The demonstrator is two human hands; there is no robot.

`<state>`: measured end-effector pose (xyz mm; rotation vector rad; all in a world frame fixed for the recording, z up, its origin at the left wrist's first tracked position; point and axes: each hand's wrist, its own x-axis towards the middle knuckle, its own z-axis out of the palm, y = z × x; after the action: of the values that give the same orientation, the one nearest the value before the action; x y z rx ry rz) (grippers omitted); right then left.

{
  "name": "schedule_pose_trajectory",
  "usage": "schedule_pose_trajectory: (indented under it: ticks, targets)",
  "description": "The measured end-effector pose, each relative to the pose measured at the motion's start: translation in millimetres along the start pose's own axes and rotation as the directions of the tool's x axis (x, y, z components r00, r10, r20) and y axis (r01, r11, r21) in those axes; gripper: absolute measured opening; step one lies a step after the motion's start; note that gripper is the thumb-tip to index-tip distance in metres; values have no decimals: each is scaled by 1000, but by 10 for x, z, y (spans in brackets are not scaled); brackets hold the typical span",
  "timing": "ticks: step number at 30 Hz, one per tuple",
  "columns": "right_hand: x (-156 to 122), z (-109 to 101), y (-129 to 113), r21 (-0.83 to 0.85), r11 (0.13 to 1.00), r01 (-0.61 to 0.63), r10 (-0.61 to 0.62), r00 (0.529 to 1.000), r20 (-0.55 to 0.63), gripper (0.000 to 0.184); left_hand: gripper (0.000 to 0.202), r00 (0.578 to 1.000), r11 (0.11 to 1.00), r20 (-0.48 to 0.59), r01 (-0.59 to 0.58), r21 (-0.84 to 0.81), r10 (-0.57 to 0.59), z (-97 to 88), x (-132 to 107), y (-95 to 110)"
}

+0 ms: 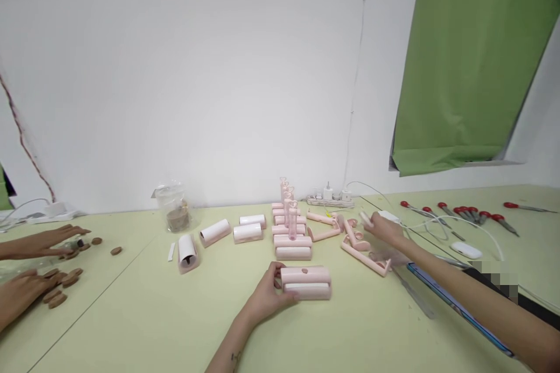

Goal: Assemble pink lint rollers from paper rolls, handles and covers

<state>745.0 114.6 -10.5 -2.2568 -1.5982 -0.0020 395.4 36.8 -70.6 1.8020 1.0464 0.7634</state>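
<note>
My left hand (268, 296) grips the left end of a pink lint-roller case (306, 283) lying on the pale green table (144, 326). My right hand (384, 228) reaches far across to a heap of pink roller handles (359, 245); its fingers are closed around a small whitish piece I cannot name. Behind the case stands a stack of more pink cases (291, 239) with upright handles on top.
White paper rolls (248, 232) lie left of the stack, with a plastic bag (174, 207) behind. Another person's hands (41, 242) handle brown discs at far left. Red-handled scissors (464, 213), white cables, a phone (455, 303) and a power strip (330, 199) lie at right.
</note>
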Motion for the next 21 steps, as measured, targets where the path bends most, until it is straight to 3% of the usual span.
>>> schedule_pose_trajectory:
  ticks: [2,5,8,11,13,15,21]
  targets:
    - [-118,-104,-130,146,989,35,-35,999,-2,24,47,1000,1000,3,-7,-1,7,-4,4,10]
    - [-409,-195,-414,404,896,186,-213,977,21,28,47,1000,1000,9,-8,5,8,-11,19,12]
    - [-765,-147,-719,602,744,290,-408,910,67,31,48,1000,1000,9,-6,-3,6,-12,25,7]
    - [-1029,-36,-935,819,498,284,-588,805,78,36,48,1000,1000,4,-20,0,20,-3,20,-5]
    - [-1118,5,-1016,866,407,290,-652,757,53,36,48,999,999,2,-37,7,37,3,17,-18]
    - [-1159,-1,-1062,847,416,330,-670,741,41,32,48,999,999,-1,-47,5,47,7,19,-33]
    - [-1257,-127,-1129,790,490,368,-646,762,46,27,50,999,999,25,-43,-28,44,-6,16,-34]
